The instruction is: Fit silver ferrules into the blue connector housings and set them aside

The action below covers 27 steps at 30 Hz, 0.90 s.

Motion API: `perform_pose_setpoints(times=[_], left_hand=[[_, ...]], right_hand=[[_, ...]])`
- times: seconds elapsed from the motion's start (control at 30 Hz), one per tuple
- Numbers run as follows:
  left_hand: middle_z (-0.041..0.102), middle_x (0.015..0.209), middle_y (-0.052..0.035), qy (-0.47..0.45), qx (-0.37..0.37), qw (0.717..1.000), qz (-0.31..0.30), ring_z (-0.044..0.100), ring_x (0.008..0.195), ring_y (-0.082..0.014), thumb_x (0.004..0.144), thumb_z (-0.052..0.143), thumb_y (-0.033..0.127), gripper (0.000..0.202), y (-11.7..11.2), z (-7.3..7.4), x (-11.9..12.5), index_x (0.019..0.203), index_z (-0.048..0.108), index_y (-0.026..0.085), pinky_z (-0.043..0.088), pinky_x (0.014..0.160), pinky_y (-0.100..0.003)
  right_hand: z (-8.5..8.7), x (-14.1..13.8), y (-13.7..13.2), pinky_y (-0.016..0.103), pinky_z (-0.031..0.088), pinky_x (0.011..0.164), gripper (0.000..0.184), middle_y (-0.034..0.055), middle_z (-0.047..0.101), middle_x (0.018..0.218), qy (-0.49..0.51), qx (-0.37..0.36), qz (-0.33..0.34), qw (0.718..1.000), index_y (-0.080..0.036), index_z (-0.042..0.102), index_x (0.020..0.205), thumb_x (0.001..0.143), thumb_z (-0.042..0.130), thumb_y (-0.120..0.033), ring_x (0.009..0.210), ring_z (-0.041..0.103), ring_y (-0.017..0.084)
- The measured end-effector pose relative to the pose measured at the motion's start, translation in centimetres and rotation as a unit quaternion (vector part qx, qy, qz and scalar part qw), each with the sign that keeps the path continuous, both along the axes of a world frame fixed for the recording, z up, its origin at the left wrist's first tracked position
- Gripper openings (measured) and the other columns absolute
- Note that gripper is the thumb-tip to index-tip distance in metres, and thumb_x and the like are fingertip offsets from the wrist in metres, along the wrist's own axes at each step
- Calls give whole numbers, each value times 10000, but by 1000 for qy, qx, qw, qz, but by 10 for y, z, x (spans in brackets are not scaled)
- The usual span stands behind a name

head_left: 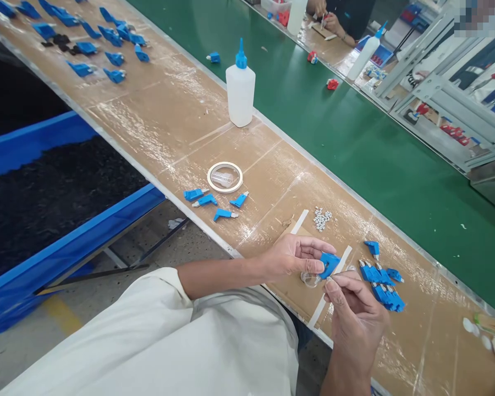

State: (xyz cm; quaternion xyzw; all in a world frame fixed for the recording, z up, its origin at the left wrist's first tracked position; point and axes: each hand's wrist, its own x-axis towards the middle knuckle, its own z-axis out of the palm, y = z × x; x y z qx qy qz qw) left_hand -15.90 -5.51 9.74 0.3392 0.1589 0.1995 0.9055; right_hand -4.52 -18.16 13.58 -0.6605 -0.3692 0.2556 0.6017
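Observation:
My left hand (293, 256) pinches a small blue plastic part (329, 264) over the brown taped bench (169, 121). My right hand (352, 313) is just below it, fingers curled, its thumb and forefinger meeting at the part's lower edge; what they hold is too small to see. A clear ring-like piece (309, 279) lies under the two hands. A pile of several blue parts (383, 283) lies to the right of the hands. A cluster of tiny white pieces (322, 218) sits above them.
Four blue parts (214, 202) and a tape roll (225, 177) lie further left. A white squeeze bottle with blue cap (240, 88) stands beyond. More blue parts (86, 38) lie far left. A green conveyor belt (355, 137) runs alongside. Another person's hands (334, 22) work across it.

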Motion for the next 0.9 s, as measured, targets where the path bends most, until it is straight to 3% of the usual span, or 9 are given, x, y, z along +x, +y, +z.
perform_pose_setpoints(times=[0.53,0.73,0.9], left_hand=[[751,1015,-122,26,104,994,6,703,912,-186,674,880,494,646,-1,-6,0,1187,725,134,526,852,-286],[751,993,-109,28,94,995,-9,697,887,-169,654,893,484,632,2,-6,0,1159,737,137,525,829,-266],[746,959,-96,19,78,996,-31,681,850,-153,629,895,527,660,4,-3,1,1144,747,143,520,792,-251]], right_hand=[[0,1,-4,268,465,561,27,13,630,727,-75,-40,-4,996,-216,765,800,801,792,-217,651,580,145],[-6,10,0,248,461,508,78,4,634,669,4,-40,7,999,-219,767,736,745,842,-239,595,576,133],[-16,18,4,223,422,422,263,-15,607,608,132,-44,9,990,-205,689,651,618,926,-315,486,525,104]])
